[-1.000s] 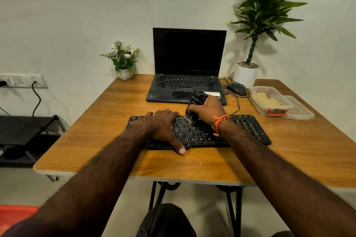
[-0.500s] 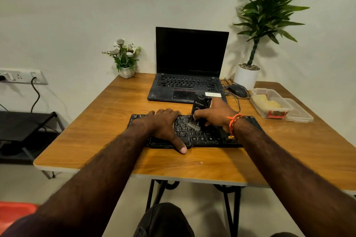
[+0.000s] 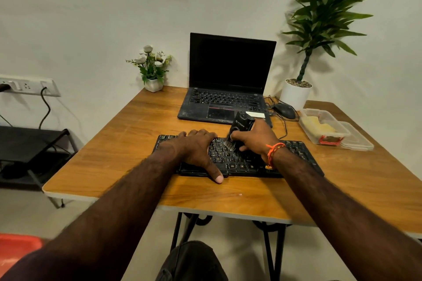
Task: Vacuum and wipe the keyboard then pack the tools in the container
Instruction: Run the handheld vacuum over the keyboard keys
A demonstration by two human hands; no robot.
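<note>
A black keyboard (image 3: 301, 155) lies near the front of the wooden table (image 3: 114, 162). My left hand (image 3: 196, 146) lies flat on the keyboard's left half, fingers straight and thumb over the front edge. My right hand (image 3: 258, 137) grips a small black handheld vacuum (image 3: 241, 124); its brush head (image 3: 229, 143) touches the keys in the upper middle of the keyboard. A clear plastic container (image 3: 319, 130) with a yellow cloth (image 3: 319, 123) inside stands at the right, its lid (image 3: 360, 141) lying beside it.
Behind the keyboard is an open black laptop (image 3: 228, 89), with a mouse (image 3: 284, 110) and cables to its right. A white flower pot (image 3: 153, 84) sits at the back left, a tall potted plant (image 3: 295, 93) at the back right. A black rack (image 3: 29, 143) stands left of the table.
My right hand has shifted the vacuum slightly rightward over the keys. My left hand has stayed flat on the keyboard's left half.
</note>
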